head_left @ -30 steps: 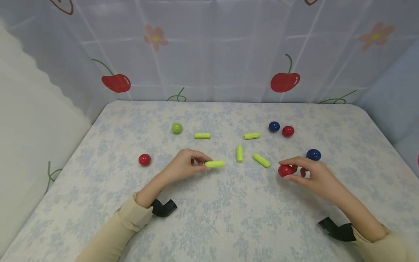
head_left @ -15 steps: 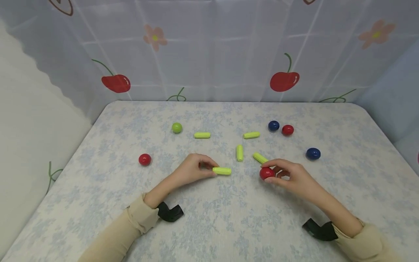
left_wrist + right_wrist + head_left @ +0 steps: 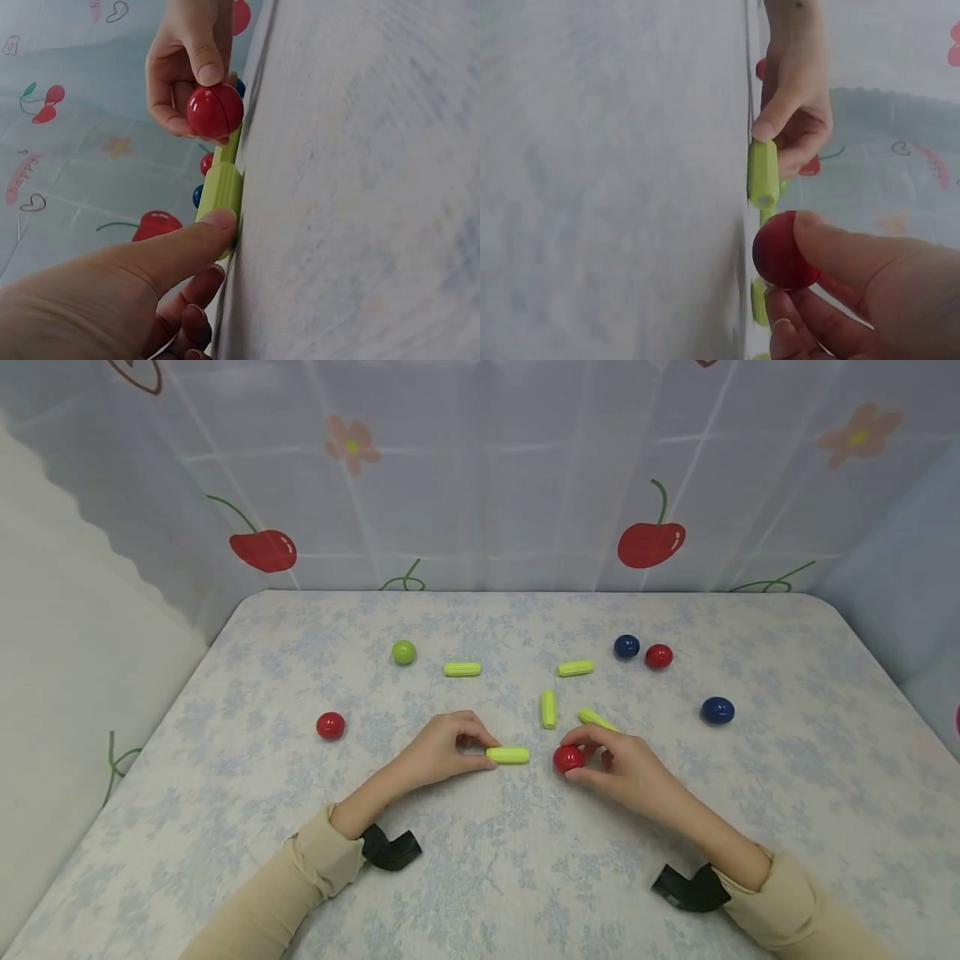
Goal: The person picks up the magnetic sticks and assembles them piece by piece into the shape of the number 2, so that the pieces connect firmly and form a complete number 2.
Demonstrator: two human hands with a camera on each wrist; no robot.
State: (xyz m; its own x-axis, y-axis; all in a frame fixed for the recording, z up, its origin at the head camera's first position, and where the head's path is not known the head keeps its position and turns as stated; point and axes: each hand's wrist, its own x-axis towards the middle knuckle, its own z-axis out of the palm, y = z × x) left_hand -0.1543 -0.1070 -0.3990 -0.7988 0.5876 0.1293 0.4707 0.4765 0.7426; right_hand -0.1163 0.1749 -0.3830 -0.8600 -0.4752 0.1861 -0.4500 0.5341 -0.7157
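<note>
My left hand (image 3: 448, 746) pinches one end of a ribbed yellow-green rod (image 3: 510, 755) between thumb and fingers. The rod lies level, its free end pointing right. Facing it, my right hand (image 3: 618, 768) holds a glossy red ball (image 3: 567, 759) by thumb and fingertips. A short gap separates ball and rod end in the head view. The right wrist view shows a round recess in the end of the rod (image 3: 763, 176), and the red ball (image 3: 780, 251) with the thumb on its side. In the left wrist view the red ball (image 3: 215, 112) shows a thin seam line.
Just behind the hands lie more rods, one upright in view (image 3: 549, 710) and one partly covered by my right hand (image 3: 596, 718). A red ball (image 3: 330, 725) and green ball (image 3: 403, 652) lie left, blue balls (image 3: 717, 710) right. A printed curtain (image 3: 480, 477) hangs behind the table.
My right hand has carried the red ball left, close to the rod. My left hand has moved slightly right and nearer with the rod, then nearly stopped. The other pieces stay put.
</note>
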